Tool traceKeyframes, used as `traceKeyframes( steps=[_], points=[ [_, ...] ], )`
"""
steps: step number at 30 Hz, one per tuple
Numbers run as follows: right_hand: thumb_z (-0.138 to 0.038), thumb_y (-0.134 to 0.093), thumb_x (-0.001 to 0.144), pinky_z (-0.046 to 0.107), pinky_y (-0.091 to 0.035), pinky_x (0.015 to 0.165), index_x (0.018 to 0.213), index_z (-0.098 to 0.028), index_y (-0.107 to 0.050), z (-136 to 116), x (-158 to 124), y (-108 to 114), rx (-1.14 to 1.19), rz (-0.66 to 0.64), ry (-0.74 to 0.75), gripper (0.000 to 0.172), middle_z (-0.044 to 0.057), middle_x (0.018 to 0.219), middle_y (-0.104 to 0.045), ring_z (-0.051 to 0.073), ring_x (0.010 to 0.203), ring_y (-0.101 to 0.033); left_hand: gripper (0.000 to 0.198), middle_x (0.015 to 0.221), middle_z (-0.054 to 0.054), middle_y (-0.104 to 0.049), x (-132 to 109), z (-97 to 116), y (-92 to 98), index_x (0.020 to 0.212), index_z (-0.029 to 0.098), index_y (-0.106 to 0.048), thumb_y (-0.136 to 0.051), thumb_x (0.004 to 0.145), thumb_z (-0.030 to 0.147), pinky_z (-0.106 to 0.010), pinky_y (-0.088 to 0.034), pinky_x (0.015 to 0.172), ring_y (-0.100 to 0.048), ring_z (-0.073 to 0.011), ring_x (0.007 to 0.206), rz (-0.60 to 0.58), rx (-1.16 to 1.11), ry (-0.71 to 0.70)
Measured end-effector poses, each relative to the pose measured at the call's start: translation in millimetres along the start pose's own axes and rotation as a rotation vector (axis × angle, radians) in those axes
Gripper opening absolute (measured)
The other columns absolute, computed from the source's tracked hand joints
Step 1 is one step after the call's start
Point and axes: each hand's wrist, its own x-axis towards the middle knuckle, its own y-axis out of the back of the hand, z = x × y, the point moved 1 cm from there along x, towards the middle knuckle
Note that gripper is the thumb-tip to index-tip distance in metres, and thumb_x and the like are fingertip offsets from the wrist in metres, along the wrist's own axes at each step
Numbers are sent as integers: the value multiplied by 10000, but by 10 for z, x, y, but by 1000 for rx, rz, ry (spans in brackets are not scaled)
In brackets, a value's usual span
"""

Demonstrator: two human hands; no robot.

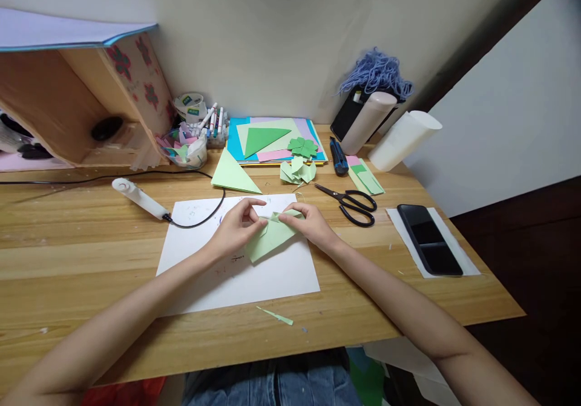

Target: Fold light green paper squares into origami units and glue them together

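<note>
A pale green folded paper (271, 241) is held between both hands above a marked white sheet (290, 279). My left hand (238, 224) pinches its left side, thumb on top. On the upper right edge, my right hand (311, 219) grips the same paper near a small raised fold. Just beyond lie a pale green paper triangle (233, 174), a light green folded paper clover (297, 172) and a darker green clover (302, 147). Black-handled scissors (351, 201) rest to the right of my right hand.
A white glue gun (138, 197) with a black cord lies left. Behind are stacked coloured papers (233, 143), a tub of scraps (188, 152), a blue cutter (338, 157) and paper rolls (403, 140). A phone (429, 239) lies right; a green paper strip (276, 316) lies near the front edge.
</note>
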Motion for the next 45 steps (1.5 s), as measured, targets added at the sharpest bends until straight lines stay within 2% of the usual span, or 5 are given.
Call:
traceKeyframes(
  steps=[7,16,29,39,45],
  points=[
    [-386,-634,679,225,-394,588,737,-141,-637,-20,-24,-33,44,-18,23,252,7,681,-595,124,641,-523,273,672,-12,-573,-39,4,-76,675,141,-556,-578,720,410,-211,-378,548,-505,-115,614,-13,57,75],
    [-357,-636,688,262,-451,606,797,-140,-652,-3,-27,-73,84,28,80,243,54,769,-649,155,687,-577,310,680,-23,-594,-66,-53,-167,756,131,-608,-508,765,424,-235,-387,581,-513,-119,611,-154,-99,141],
    [-182,-453,850,310,-484,757,1070,-235,-615,28,-136,-38,-623,-1,687,278,68,1062,-637,175,910,-599,191,516,27,-493,-61,6,-160,664,134,-575,-547,730,311,-207,-343,508,-439,-82,493,-88,-446,304],
    [-98,-384,827,351,-456,794,1156,-241,-549,-12,-94,-28,-675,-72,661,395,56,1162,-571,195,980,-527,422,740,-67,-660,-54,-27,-132,884,109,-615,-687,612,424,-259,-450,611,-601,-161,659,-58,-434,314],
    [-284,-386,856,273,-465,622,1026,-165,-602,-2,-48,7,-173,-77,188,300,55,875,-638,132,659,-569,398,679,-56,-668,-54,-71,-147,837,99,-616,-696,604,411,-255,-446,586,-610,-165,620,32,-357,303]
  ],
)
